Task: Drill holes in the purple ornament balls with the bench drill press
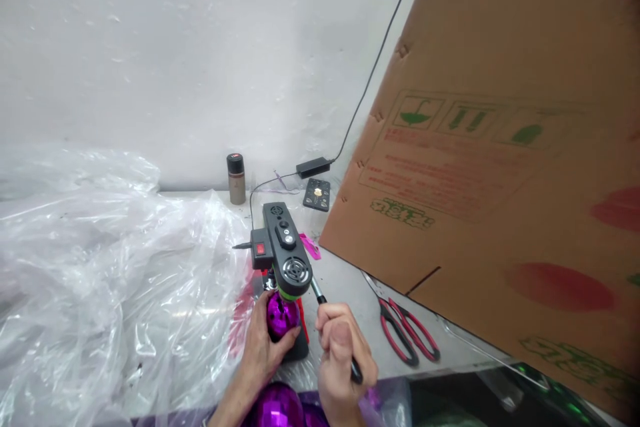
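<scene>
My left hand (261, 341) is wrapped round a shiny purple faceted ball (282, 315). The ball sits right under the head of a small black bench machine (289, 247), which has round grilles on top and a red switch at its side. Whatever meets the top of the ball is hidden under that head. To the right, my right hand (344, 360) is closed on the black-gripped lever (321, 295) that sticks out from the machine. A larger purple ball (280, 407) lies below my hands at the table's front edge.
Clear plastic sheeting (100, 307) covers the left side. Red-and-black scissors (407, 330) lie right of my hand, beside a large leaning cardboard box (480, 147). At the back are a spray can (236, 179), a power adapter (313, 167) with its cord, and a dark card (317, 194).
</scene>
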Demonstrator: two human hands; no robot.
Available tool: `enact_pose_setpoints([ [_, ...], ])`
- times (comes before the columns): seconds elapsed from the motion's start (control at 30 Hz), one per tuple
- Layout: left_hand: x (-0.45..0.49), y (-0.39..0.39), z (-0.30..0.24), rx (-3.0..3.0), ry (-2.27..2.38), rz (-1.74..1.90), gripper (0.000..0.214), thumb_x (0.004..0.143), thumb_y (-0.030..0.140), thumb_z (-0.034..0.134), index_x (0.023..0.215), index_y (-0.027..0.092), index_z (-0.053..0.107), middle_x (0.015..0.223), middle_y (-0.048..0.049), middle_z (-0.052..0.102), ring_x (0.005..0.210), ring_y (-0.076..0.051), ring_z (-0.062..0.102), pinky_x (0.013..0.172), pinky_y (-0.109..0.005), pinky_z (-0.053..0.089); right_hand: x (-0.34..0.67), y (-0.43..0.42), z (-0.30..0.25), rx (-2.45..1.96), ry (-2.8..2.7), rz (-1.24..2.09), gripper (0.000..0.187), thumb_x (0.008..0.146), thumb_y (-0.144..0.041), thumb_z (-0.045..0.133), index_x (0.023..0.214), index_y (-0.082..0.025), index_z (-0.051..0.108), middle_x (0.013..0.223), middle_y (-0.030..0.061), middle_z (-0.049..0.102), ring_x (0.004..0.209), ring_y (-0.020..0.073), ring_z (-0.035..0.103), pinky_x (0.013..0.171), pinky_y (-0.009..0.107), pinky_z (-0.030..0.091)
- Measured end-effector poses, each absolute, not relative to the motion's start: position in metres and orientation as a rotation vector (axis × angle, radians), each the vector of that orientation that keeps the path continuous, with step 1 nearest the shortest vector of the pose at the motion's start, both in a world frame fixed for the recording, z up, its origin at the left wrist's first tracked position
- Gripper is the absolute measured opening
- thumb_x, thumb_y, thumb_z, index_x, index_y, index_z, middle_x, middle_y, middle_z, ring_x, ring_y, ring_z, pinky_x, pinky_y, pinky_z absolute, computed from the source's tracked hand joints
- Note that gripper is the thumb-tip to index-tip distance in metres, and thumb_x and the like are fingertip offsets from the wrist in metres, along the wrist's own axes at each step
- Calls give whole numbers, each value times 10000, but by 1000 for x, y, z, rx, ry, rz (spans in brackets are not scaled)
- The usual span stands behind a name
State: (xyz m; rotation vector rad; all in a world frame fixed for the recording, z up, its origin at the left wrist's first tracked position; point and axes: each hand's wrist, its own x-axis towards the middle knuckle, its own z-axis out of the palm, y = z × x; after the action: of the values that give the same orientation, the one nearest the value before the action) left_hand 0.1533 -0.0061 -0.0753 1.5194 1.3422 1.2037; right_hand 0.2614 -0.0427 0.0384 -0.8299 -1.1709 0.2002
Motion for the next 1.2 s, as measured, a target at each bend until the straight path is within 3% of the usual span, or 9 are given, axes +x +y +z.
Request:
enact_pose_setpoints([
  [0.47, 152, -7, -74, 1550, 1381, 1192, 715, 724, 424, 719, 1327, 130, 472, 1343, -228, 620, 1272, -387, 594, 1113, -639, 431, 261, -40, 29, -825, -1151, 179, 386, 1027, -225, 417, 643, -207, 445, 629, -15, 503, 562, 113, 491, 511, 264, 356],
  [0.83, 152, -6, -74, 1530, 1364, 1199, 698, 701, 385, 738, 1314, 158, 493, 1311, -195, 644, 1237, -376, 613, 1093, -616, 449, 259, -39, 27, -805, -1121, 214, 393, 1029, -214, 415, 639, -202, 460, 643, -19, 507, 564, 103, 477, 508, 239, 379],
  [1.2, 154, -4, -74, 1467, 1348, 1157, 778, 675, 386, 728, 1352, 100, 476, 1383, -248, 600, 1302, -400, 569, 1140, -615, 399, 252, -35, 30, -751, -1042, 210, 422, 1039, -202, 392, 619, -197, 436, 624, -27, 494, 537, 91, 482, 476, 208, 402],
])
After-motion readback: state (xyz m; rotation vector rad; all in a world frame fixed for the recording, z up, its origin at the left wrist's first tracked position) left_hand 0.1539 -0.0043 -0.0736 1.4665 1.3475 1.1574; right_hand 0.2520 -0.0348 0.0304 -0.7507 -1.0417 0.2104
